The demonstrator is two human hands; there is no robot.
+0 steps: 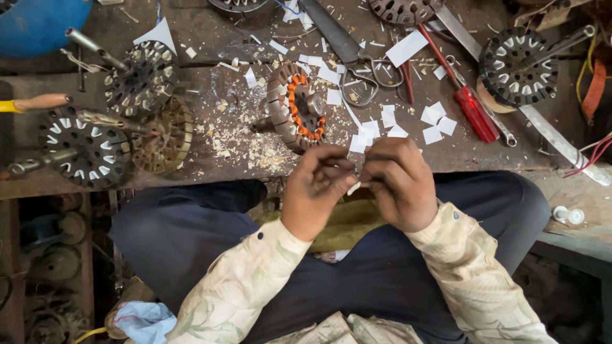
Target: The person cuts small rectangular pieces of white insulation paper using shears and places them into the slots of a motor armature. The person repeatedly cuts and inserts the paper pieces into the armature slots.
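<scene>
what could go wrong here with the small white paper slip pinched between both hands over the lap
The small white paper slip is held only by the fingertips of the left hand and right hand, above the lap and off the worn wooden workbench; if it slips it may drop out of sight. Loose white paper squares and wood shavings lie near the bench edge, so a sleeve could sweep them off. The steel scissors lie within arm's sweep.

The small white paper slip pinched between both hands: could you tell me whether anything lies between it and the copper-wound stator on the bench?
Nothing visible does. The white paper slip sits between the left hand and right hand; only paper scraps and wood shavings on the bench lie toward the stator.
</scene>
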